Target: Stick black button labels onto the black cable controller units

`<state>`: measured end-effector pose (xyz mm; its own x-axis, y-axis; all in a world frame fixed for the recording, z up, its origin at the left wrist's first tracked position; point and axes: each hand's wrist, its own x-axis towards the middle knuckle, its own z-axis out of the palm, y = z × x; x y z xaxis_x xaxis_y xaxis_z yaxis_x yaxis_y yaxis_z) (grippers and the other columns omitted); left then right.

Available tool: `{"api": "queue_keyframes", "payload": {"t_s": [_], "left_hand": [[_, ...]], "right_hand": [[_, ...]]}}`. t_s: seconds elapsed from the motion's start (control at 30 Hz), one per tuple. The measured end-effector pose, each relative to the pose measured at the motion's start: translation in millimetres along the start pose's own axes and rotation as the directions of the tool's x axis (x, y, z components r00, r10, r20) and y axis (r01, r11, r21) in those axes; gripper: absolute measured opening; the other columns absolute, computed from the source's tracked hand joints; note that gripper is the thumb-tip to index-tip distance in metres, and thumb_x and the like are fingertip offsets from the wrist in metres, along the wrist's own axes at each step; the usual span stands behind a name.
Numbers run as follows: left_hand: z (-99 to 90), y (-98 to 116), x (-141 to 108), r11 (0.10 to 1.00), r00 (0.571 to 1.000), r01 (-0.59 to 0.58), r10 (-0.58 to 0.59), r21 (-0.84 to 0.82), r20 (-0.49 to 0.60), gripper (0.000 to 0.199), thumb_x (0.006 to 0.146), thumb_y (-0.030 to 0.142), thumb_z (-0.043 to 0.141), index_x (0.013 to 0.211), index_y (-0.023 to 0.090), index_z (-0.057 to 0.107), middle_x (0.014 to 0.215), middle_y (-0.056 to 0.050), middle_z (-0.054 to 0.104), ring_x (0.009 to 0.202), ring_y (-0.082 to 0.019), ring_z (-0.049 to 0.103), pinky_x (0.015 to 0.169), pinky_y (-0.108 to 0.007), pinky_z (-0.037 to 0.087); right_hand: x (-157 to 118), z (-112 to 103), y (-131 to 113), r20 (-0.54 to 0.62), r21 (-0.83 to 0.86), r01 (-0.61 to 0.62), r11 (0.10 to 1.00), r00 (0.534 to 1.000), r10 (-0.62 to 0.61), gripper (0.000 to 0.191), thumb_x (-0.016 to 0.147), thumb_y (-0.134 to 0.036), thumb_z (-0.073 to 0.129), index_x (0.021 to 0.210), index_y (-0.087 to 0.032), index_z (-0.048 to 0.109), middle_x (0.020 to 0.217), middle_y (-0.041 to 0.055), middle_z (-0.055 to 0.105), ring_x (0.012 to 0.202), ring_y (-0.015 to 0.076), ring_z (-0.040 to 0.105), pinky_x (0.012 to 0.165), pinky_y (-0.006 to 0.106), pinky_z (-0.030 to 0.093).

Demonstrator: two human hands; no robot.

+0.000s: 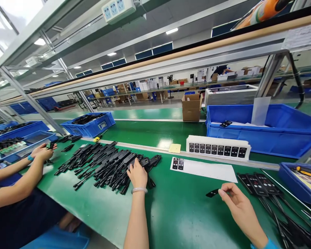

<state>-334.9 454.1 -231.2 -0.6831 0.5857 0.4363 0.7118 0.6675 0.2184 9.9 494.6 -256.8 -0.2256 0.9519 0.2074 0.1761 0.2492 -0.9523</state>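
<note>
My left hand [138, 175], with a pale bangle at the wrist, is at the right end of a heap of black cabled control units [111, 164]. Its fingers are closed around one unit, partly hidden behind them. Over the bare green bench, my right hand [237, 204] pinches a small black label [212, 193] by one end, between thumb and fingertips. Two similar labels [180, 164] stick to a white backing strip [209, 169] lying between my hands. Behind it, a white stack of label sheets [219, 147] carries a row of black labels.
Several black units with cables [260, 185] lie at right, near a blue tray [300, 183] with tools. A large blue bin [264, 136] and a cardboard box [191, 108] stand behind. At left, a co-worker's hands [43, 152] hold a small part, near a blue crate [89, 125].
</note>
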Motion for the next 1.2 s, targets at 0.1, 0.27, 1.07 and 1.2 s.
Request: {"api": "queue_keyframes", "payload": {"t_s": [0.1, 0.27, 1.07, 1.2], "left_hand": [[1.0, -7.0, -0.4, 1.000, 1.000, -0.008, 0.009, 0.020, -0.015, 0.043, 0.082, 0.011, 0.050, 0.124, 0.010, 0.050, 0.110, -0.014, 0.063, 0.112, -0.029, 0.051, 0.104, -0.053, 0.028], [-0.4, 3.5, -1.3, 1.000, 0.999, -0.023, 0.024, 0.020, -0.040, 0.027, 0.091, 0.022, 0.041, 0.102, 0.016, 0.065, 0.103, -0.013, 0.057, 0.098, -0.026, 0.054, 0.089, -0.041, 0.041], [-24.7, 51.5, -35.5, 0.387, 0.956, 0.258, 0.028, -0.885, 0.291, 0.040, 0.080, 0.037, 0.062, 0.112, 0.020, 0.046, 0.091, -0.002, 0.058, 0.063, -0.009, 0.052, 0.058, -0.020, 0.043], [-22.0, 95.6, -86.4, -0.004, 0.577, 0.773, 0.420, -0.634, 0.701, 0.044, 0.063, 0.038, 0.078, 0.087, 0.013, 0.051, 0.078, -0.003, 0.058, 0.052, -0.004, 0.044, 0.046, -0.015, 0.034]], "right_hand": [[-1.4, 4.6, 2.7, 0.007, 0.050, -0.021, 0.999, 1.000, 0.020, 0.027, 0.083, -0.051, 0.055, 0.081, -0.024, 0.051, 0.077, -0.0009, 0.048, 0.065, 0.0141, 0.049, 0.057, 0.023, 0.045], [-0.6, 4.0, 1.1, 0.017, 0.070, -0.031, 0.997, 0.999, 0.030, 0.027, 0.086, -0.052, 0.051, 0.080, -0.026, 0.051, 0.069, -0.0016, 0.046, 0.061, 0.0150, 0.047, 0.055, 0.023, 0.045], [-4.6, 1.2, 6.2, -0.005, 0.153, -0.096, 0.984, 0.995, 0.097, 0.029, 0.089, -0.053, 0.046, 0.083, -0.024, 0.050, 0.077, -0.0020, 0.049, 0.061, 0.0146, 0.054, 0.060, 0.028, 0.044], [-4.4, 0.7, 1.9, -0.001, 0.188, -0.096, 0.977, 0.995, 0.098, 0.029, 0.089, -0.051, 0.048, 0.083, -0.023, 0.051, 0.076, -0.0021, 0.049, 0.059, 0.0137, 0.052, 0.059, 0.029, 0.044]]}}
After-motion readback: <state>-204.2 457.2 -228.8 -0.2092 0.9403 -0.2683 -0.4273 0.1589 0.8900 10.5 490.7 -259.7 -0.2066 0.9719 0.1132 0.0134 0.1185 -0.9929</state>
